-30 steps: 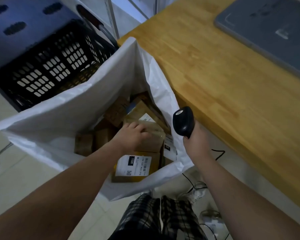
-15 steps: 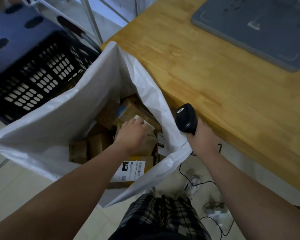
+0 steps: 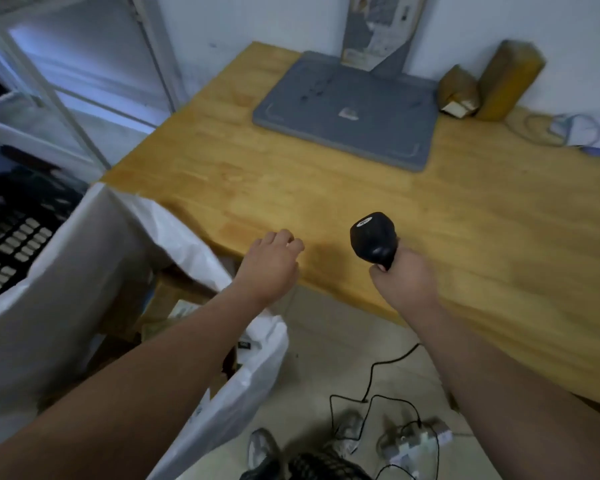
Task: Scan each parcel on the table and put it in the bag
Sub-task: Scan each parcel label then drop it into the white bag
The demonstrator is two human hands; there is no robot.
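A: Which step?
B: Between parcels, I'd say. Left hand (image 3: 271, 265) hovers over the near edge of the tabletop (image 3: 326, 188), fingers (image 3: 286, 239) loosely curled, holding nothing. Right hand (image 3: 404, 278) grips the scanner (image 3: 373, 239), fingers wrapped round the handle.
A: Bag?
B: White bag (image 3: 94, 258) at 8 o'clock from the hands, off the tabletop's corner. Mouth open, brown boxes inside, partly hidden by the left forearm.
A: What's left to scan?
B: Two, at 1 o'clock from the hands, in the far corner by the wall: small parcel (image 3: 458, 90) just beside tall parcel (image 3: 510, 77). Can't tell if they touch. Both are well apart from either hand, past the grey mat (image 3: 347, 109) at 12.
A: Next move?
B: My call: a long left reach to 1 o'clock, small one first since it's nearer. It shows a pale patch low down, maybe the label; too blurred to tell. Bring it in, label to the scanner, then swing to 8 and drop.
A: Risk?
B: The tall one stands on end. A bump could tip it.
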